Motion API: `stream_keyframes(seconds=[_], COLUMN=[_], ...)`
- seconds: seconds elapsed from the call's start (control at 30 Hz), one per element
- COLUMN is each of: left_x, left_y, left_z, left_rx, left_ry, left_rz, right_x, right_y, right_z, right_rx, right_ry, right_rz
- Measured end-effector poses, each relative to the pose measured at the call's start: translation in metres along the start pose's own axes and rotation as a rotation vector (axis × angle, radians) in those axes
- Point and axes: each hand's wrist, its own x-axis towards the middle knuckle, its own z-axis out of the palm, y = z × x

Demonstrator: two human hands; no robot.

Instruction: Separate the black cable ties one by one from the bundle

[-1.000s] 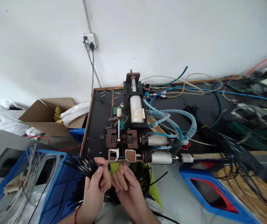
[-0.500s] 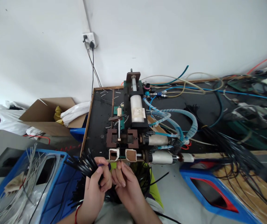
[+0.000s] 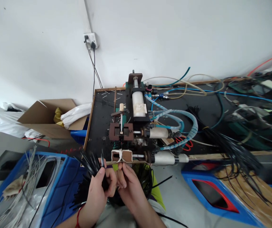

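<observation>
My left hand (image 3: pixel 99 189) is closed round a bundle of thin black cables (image 3: pixel 91 162) that fan out up and to the left. My right hand (image 3: pixel 129 184) sits right beside it, fingers pinched on one black cable near the front edge of the bench. Just above both hands stands a small pneumatic machine (image 3: pixel 136 126) with a white cylinder, brown clamp blocks and two white-lined slots (image 3: pixel 121 155) at its front. The brown blocks now meet around the vertical rod.
A blue crate (image 3: pixel 55 190) with pale wires lies at lower left, another blue crate (image 3: pixel 211 196) with black cables at lower right. Blue hoses (image 3: pixel 185 120) loop right of the machine. A cardboard box (image 3: pixel 47 118) sits left of the black bench (image 3: pixel 100 117).
The brown clamp blocks and front slot pieces have closed together. My left hand has lifted the bundle's ends upward; my right hand has drawn slightly back from the slots.
</observation>
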Motion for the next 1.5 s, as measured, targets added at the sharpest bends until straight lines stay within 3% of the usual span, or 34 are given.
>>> stream_keyframes(seconds=[0.23,0.4,0.5,0.63,0.7,0.73,0.8,0.9,0.97,1.03,1.13,1.23,1.37,1.5], left_x=[-0.008,-0.011,-0.014,-0.017,-0.018,-0.018,-0.017,-0.018,-0.021,-0.023,-0.023,-0.017,-0.009,-0.006], left_y=[-0.004,-0.005,-0.005,-0.007,-0.009,-0.010,-0.012,-0.014,-0.014,-0.011,-0.001,0.008,0.005,-0.002], left_z=[-0.001,-0.001,0.002,0.003,0.003,0.002,0.002,0.005,0.007,0.010,0.014,0.015,0.008,0.002], left_rx=[0.149,0.122,0.116,0.102,0.097,0.097,0.103,0.145,0.201,0.252,0.338,0.389,0.231,0.249], left_ry=[0.088,0.063,0.037,0.024,0.028,0.025,0.012,-0.033,-0.067,-0.088,-0.039,0.097,0.119,0.106], left_rz=[0.010,0.032,0.038,0.014,-0.004,-0.012,-0.020,0.000,0.016,0.032,0.120,0.231,0.089,0.042], right_x=[-0.011,-0.043,-0.070,-0.102,-0.111,-0.111,-0.104,-0.079,-0.060,-0.048,-0.042,-0.044,-0.042,-0.037], right_y=[-0.010,-0.024,-0.040,-0.079,-0.097,-0.102,-0.103,-0.082,-0.065,-0.052,-0.041,-0.034,-0.026,-0.028], right_z=[-0.013,-0.020,-0.041,-0.084,-0.089,-0.084,-0.060,-0.005,0.025,0.040,0.040,0.027,0.014,0.012], right_rx=[-0.441,-0.836,-1.056,-1.710,-1.974,-2.023,-1.934,-1.519,-1.306,-1.192,-1.035,-0.880,-0.977,-1.167], right_ry=[0.079,0.138,0.200,0.419,0.510,0.492,0.343,0.166,0.114,0.084,0.140,0.191,0.096,-0.051], right_rz=[-0.160,-0.285,-0.348,-0.235,-0.133,-0.126,-0.229,-0.487,-0.511,-0.516,-0.576,-0.614,-0.432,-0.377])
